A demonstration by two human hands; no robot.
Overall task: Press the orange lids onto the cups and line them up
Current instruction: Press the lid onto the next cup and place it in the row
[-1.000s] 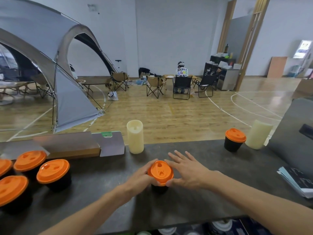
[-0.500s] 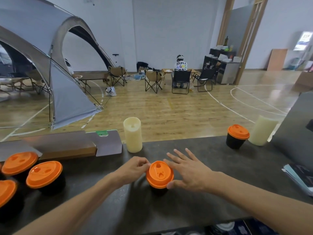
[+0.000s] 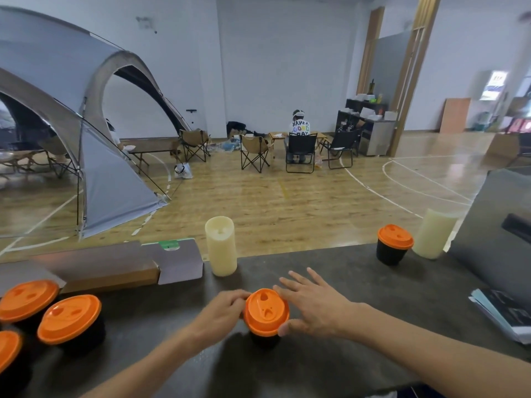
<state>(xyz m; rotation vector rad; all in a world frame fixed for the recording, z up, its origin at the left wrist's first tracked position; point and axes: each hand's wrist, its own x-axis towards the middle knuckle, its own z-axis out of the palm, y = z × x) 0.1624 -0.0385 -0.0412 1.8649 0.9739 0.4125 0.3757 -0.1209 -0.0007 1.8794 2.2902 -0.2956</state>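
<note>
An orange lid (image 3: 266,311) sits tilted on a black cup (image 3: 264,339) at the counter's middle. Three lidded cups (image 3: 70,321) cluster at left; another (image 3: 394,245) stands far right.

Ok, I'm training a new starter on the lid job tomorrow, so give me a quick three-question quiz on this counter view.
1. True or false: the lone cup near the right candle has no lid.
2. What touches the orange lid on the middle cup?
A. left hand only
B. both the left hand and the right hand
C. neither
3. How many lidded cups show at the left edge of the counter?

Key: 1 false, it wears an orange lid. 2 B, one hand at each side of the rim. 3 three, one cut off by the frame.
</note>
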